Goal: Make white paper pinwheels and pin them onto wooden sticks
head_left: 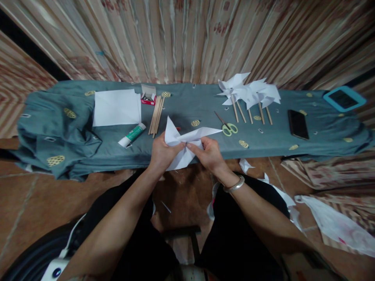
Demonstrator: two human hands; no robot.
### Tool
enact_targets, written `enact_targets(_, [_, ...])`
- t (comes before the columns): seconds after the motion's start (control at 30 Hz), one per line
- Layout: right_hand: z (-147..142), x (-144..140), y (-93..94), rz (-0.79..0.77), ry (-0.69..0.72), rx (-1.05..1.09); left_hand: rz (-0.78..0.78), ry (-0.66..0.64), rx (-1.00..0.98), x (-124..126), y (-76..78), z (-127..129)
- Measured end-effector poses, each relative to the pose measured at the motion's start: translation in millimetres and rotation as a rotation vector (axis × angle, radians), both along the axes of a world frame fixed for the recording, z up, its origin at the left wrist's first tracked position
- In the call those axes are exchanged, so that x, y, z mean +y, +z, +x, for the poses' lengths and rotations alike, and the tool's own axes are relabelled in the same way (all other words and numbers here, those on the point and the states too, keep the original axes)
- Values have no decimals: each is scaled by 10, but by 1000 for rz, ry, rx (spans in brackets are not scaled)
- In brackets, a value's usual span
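Between my hands is a white paper pinwheel, its blades folded in toward the middle. My left hand grips its left side, with the thumb pressed near the centre. From the right, my right hand pinches it, thumb at the centre too; the fingers behind the paper are hidden. The pinwheel is held over the table's front edge. Just beyond it lie several wooden sticks. Green-handled scissors rest to the right of the paper's long point, and a glue stick lies to the left.
Stacked white paper sits at the left on the green cloth, beside a small red box of metal pieces. Several pinwheels on sticks lie at the back right, near a phone and a blue-framed tablet. Paper scraps litter the floor.
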State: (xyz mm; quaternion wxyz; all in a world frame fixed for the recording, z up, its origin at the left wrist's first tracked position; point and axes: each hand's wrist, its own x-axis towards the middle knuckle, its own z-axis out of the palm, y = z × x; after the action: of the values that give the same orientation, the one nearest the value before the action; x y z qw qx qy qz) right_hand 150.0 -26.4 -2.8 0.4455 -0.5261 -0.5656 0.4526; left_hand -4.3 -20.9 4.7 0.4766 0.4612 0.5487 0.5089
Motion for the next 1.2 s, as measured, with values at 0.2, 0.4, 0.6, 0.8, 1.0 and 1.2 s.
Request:
enact_targets(0.2, [2, -8, 11, 25, -3, -34, -31, 11, -51, -18, 48, 21])
enact_targets(0.4, [-24, -1, 27, 44, -9, -5, -35, 25, -108, 2, 56, 34])
enact_targets(0.6, [-18, -1, 42, 52, 1, -16, -44, 19, -108, -9, 63, 26])
enact_targets(0.8, [-23, -14, 65, 36, -37, -41, -28, 14, -119, -16, 43, 32])
enact_targets(1.0, [-33, -3, 55, 26, -31, 14, -42, 8, -159, -5, 59, 35])
enact_targets(1.2, [-20, 22, 43, 28, -14, 34, -57, -15, -210, -7, 101, 33])
